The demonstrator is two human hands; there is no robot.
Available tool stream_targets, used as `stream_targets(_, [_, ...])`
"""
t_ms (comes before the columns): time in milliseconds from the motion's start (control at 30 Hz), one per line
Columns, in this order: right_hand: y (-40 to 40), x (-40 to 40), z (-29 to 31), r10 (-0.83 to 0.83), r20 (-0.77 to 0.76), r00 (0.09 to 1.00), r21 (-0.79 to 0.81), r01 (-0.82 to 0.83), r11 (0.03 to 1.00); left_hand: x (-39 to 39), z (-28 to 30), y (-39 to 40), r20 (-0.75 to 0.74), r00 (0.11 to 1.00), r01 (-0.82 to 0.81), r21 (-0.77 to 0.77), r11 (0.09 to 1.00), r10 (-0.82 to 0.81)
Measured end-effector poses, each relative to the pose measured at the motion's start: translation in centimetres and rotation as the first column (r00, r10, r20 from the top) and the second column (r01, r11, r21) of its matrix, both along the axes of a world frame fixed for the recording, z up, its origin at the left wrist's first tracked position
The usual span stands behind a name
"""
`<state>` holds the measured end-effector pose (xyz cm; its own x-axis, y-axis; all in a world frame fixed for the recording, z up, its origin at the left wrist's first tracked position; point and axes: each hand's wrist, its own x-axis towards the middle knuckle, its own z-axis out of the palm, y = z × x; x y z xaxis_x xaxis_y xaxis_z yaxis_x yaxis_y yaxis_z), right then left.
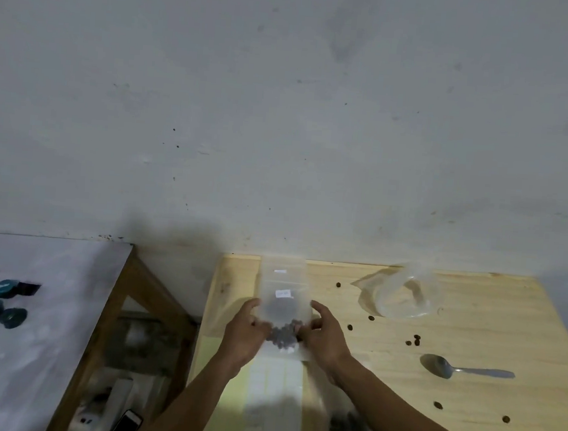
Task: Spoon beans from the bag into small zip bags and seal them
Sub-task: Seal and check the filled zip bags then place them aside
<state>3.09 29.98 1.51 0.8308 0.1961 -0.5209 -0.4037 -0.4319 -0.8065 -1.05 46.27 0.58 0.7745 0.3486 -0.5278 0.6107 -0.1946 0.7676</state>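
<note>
Both hands hold one small zip bag (284, 303) upright over the wooden counter (465, 393), at the centre of view. The left hand (244, 331) grips its left edge and the right hand (326, 334) its right edge, fingers curled round the plastic — dark beans (283, 336) sit in the bag's lower part between the two hands. A stack of flat zip bags (274, 401) lies at 6 o'clock from the held one. A clear, crumpled bag (401, 299) lies at 2 o'clock, well apart. A spoon (461, 368) rests at 3 o'clock, bowl toward the hands. Loose beans (413, 340) are scattered between bag and spoon — a dark pile, blurred, sits at 5 o'clock.
</note>
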Motion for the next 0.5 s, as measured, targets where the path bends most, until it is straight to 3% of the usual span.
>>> stream_targets(200, [1.9,3.6,-1.5,0.064,0.117,0.991,-0.064,-0.057,0.996,3.8,-1.2,0.5,0.031,0.998,0.041,0.279,0.959,-0.051])
stream_targets(400, [2.2,6.0,-8.9,0.15,0.061,0.987,-0.164,-0.138,0.977,5.3,-3.0,0.8,0.029,1.0,-0.001,0.252,0.968,-0.007])
stream_targets(500, [2.1,6.3,-9.0,0.163,0.054,0.985,-0.166,-0.152,0.974,5.4,-3.6,1.0,0.021,1.0,0.001,0.259,0.966,-0.007])
